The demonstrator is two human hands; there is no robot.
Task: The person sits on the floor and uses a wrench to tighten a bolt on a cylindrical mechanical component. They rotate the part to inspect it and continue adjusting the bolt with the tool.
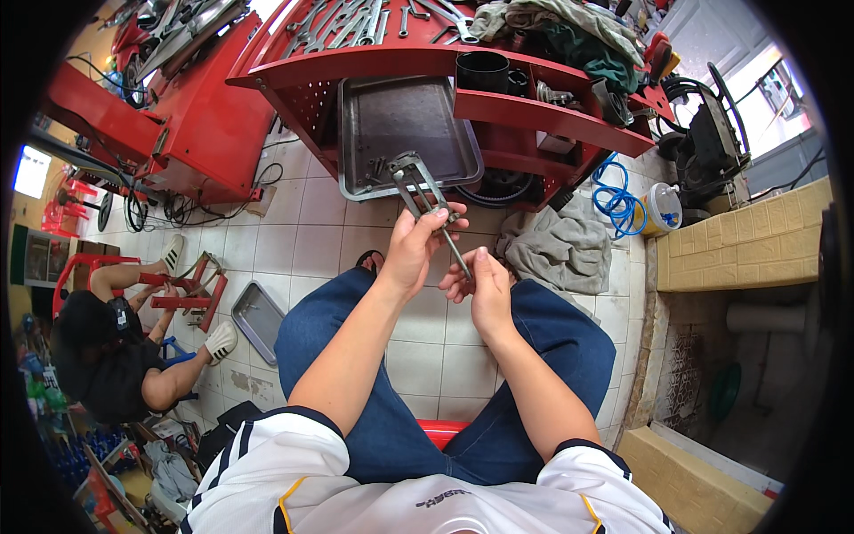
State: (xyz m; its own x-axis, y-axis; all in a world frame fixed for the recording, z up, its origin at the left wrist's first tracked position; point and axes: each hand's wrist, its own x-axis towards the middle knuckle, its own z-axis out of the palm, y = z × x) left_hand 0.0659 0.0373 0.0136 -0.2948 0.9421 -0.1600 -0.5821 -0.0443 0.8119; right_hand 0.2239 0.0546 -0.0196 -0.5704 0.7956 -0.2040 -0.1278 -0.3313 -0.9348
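Left hand (418, 249) clasps metal frame tool (433, 189) beyond the knees (310, 327); right hand (486, 292) at end of its rod (459, 256), pinch unclear. Apparently adjusting the rod; next move likely needs tool steady.

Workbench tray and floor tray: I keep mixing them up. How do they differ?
The workbench tray looks larger in view than the floor tray. The workbench tray sits below the edge of the red workbench; the floor tray lies on white tiles. The metal tool in the left hand partly hides the workbench tray, but not the floor tray. Both are grey and rectangular with raised rims.
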